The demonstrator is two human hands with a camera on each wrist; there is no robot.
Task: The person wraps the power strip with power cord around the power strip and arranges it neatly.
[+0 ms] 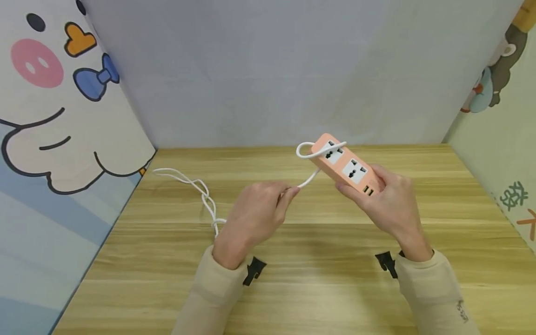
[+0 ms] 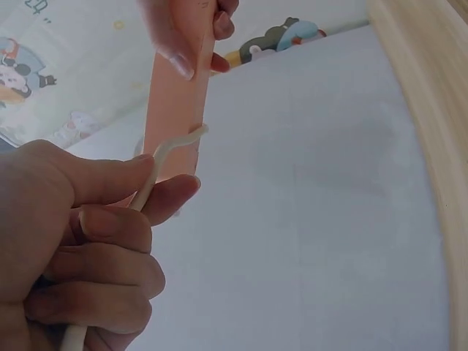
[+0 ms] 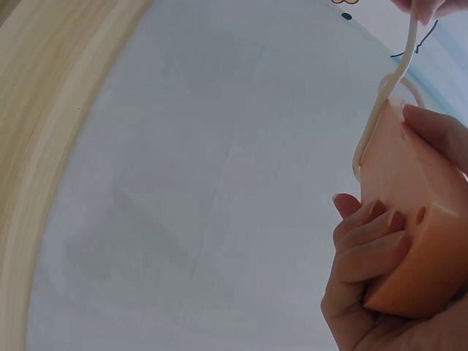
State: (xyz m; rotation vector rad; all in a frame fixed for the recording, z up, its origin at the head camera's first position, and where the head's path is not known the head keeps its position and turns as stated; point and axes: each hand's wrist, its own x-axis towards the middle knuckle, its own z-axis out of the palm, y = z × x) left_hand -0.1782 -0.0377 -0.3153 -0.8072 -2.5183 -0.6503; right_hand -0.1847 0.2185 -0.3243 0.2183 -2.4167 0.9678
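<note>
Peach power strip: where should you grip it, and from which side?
I'd grip the power strip by the end with USB ports, from the person's right, thumb on one long side, fingers round the other. It's a narrow bar, slanting with that end in the right hand, while the cord loops over the opposite end.

On the pale-green wall (image 1: 481,153) beyond the wooden table (image 1: 452,204)'s right edge stands what looks like a dark-green 發 (image 1: 513,195); the beige right sleeve (image 1: 433,291)'s dark lettering (image 1: 462,311) is illegible.

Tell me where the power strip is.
In the head view, the power strip is right of centre, gripped by the right hand, white cord looped across its far end.
</note>
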